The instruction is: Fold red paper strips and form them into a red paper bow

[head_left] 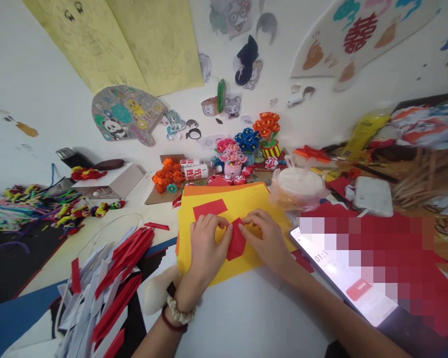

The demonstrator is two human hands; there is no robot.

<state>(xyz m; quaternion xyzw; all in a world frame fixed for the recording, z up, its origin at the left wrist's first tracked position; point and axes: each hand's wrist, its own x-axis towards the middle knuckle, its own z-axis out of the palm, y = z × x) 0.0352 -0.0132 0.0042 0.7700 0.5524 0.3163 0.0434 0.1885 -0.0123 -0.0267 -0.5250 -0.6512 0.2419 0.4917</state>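
A small folded piece of red paper (237, 242) is held between both hands, low over a stack of yellow paper sheets (194, 243). My left hand (208, 246) pinches its upper left edge between thumb and forefinger. On the other side, my right hand (266, 239) pinches the upper right edge in the same way. The piece has a pointed top and a crease near its lower end. Just beyond my left hand lies a flat red paper strip (210, 209) on the yellow sheets. White paper (246, 318) spreads beneath my forearms.
Folded red and white paper strips (115, 278) pile up at the left. A lit phone (343, 278) lies right of my forearm, near a lidded plastic cup (297, 186). Craft flowers (231, 151) and a plastic bottle (199, 171) stand by the wall. A white power bank (373, 195) rests farther right.
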